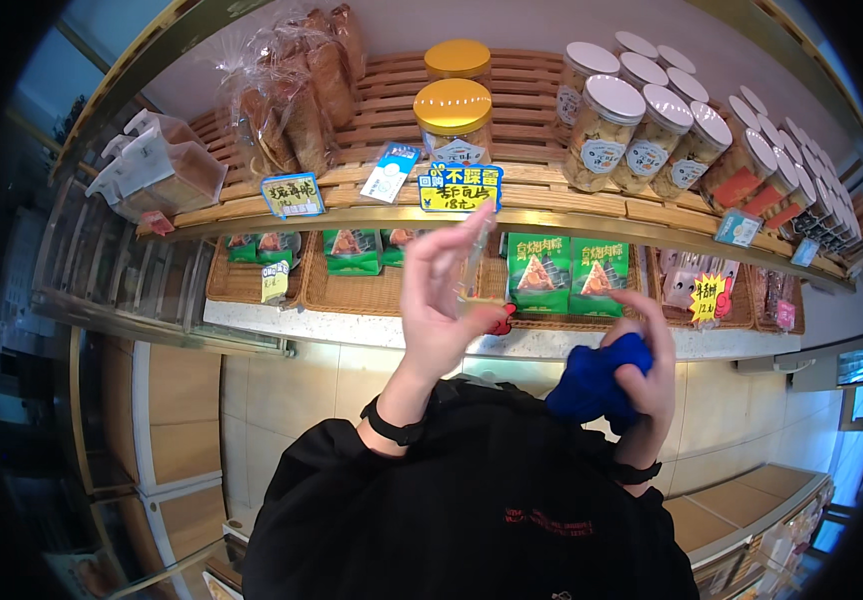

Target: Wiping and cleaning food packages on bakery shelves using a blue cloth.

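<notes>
My left hand (pixel 439 300) is raised in front of the slatted shelf. Between its thumb and fingers is a thin, clear plastic piece (pixel 479 247), apparently a tag holder seen nearly edge-on, its yellow lower part by the thumb. A red shape (pixel 505 320) shows beside the thumb tip; whether it belongs to the held piece I cannot tell. My right hand (pixel 649 360) grips a crumpled blue cloth (pixel 596 382) before the shelf's lower level. Just beyond my left fingertips, a yellow and blue price sign (pixel 460 187) stands at the shelf edge, below a yellow-lidded jar (pixel 452 112).
White-lidded jars (pixel 604 135) fill the upper shelf's right side. Bagged bread loaves (pixel 281 112) and white-topped packages (pixel 158 165) stand left. Below, wicker baskets (pixel 394 300) hold green packets (pixel 539 274). The upper shelf's metal-trimmed front edge (pixel 371 220) overhangs them.
</notes>
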Motion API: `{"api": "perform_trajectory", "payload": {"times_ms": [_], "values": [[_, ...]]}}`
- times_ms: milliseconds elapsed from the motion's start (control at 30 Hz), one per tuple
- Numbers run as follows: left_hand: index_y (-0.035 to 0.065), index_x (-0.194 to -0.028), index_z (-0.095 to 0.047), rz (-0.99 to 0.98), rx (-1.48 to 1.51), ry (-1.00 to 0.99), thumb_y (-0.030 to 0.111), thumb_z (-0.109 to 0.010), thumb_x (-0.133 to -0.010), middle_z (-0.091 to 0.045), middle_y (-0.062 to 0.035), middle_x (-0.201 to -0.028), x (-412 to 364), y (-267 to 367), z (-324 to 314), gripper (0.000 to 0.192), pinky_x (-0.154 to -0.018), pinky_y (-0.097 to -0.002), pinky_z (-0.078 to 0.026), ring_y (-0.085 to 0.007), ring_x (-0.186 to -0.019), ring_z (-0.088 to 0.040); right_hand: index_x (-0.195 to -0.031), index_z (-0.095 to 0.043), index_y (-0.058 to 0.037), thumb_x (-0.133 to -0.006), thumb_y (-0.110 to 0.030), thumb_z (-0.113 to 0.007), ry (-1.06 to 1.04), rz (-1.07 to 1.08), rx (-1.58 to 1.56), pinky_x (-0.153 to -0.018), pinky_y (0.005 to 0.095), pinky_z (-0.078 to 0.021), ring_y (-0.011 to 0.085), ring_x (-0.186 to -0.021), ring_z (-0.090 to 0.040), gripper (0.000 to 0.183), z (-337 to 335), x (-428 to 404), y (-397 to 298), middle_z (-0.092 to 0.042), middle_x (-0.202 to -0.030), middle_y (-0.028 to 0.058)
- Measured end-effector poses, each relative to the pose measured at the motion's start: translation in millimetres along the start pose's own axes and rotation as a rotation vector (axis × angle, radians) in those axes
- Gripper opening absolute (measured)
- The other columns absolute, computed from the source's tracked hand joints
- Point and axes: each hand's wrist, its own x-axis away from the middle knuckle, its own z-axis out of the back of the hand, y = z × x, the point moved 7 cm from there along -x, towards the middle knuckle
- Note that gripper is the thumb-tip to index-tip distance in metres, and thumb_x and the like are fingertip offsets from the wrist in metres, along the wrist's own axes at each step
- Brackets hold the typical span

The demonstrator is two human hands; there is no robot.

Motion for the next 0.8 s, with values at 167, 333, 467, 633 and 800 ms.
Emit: {"api": "perform_trajectory", "payload": {"times_ms": [167,333,467,633,800], "values": [[0.0064,-0.111,-0.049,0.049,-0.275,-0.407,0.020,-0.078,-0.063,-0.044,-0.0163,-0.130,7.4,1.9,-50.8,0.057,-0.100,-0.0426,-0.031,-0.0327,-0.121,-0.041,-0.098,-0.065,-0.0066,-0.066,-0.015,-0.070,-0.292,0.148,0.270,-0.068,0.0303,-0.0492,0.0241,-0.078,-0.063,0.034,-59.0,-10.5,-3.9,-0.064,-0.087,0.0083],[0.0070,-0.118,-0.051,-0.082,-0.553,-0.482,0.027,-0.074,-0.066,-0.042,-0.0160,-0.132,-3.8,17.9,-45.3,0.060,-0.099,-0.0424,-0.030,-0.0325,-0.122,-0.039,-0.093,-0.067,-0.0030,-0.070,-0.002,-0.062,-0.118,0.122,0.095,-0.065,0.0286,-0.0459,0.0203,-0.071,-0.059,0.023,-33.4,-15.5,-12.6,-0.061,-0.082,0.0100],[0.0051,-0.118,-0.050,-0.024,-0.930,-0.221,0.010,-0.063,-0.076,-0.048,-0.0141,-0.127,-21.7,-13.0,44.7,0.044,-0.095,-0.0368,-0.038,-0.0284,-0.117,-0.046,-0.088,-0.065,0.0030,-0.072,-0.005,-0.057,0.149,0.194,-0.014,-0.062,0.0260,-0.0393,0.0186,-0.069,-0.052,0.019,26.2,9.6,0.2,-0.057,-0.078,0.0116],[0.0017,-0.113,-0.050,-0.052,-1.359,-0.213,0.007,-0.062,-0.076,-0.051,-0.0151,-0.119,-26.7,-41.5,105.5,0.039,-0.096,-0.0386,-0.037,-0.0326,-0.113,-0.047,-0.088,-0.063,0.0043,-0.070,-0.005,-0.056,0.260,0.182,-0.010,-0.065,0.0255,-0.0380,0.0183,-0.071,-0.050,0.021,56.8,28.2,17.8,-0.056,-0.079,0.0113],[0.0056,-0.105,-0.057,-0.081,-1.348,-0.225,0.005,-0.061,-0.076,-0.057,-0.0081,-0.107,-23.3,-46.6,113.0,0.030,-0.085,-0.0349,-0.044,-0.0274,-0.100,-0.053,-0.088,-0.062,0.0057,-0.068,-0.007,-0.058,0.306,0.144,0.014,-0.066,0.0258,-0.0381,0.0187,-0.073,-0.050,0.024,64.0,41.3,26.8,-0.056,-0.080,0.0114]]}}
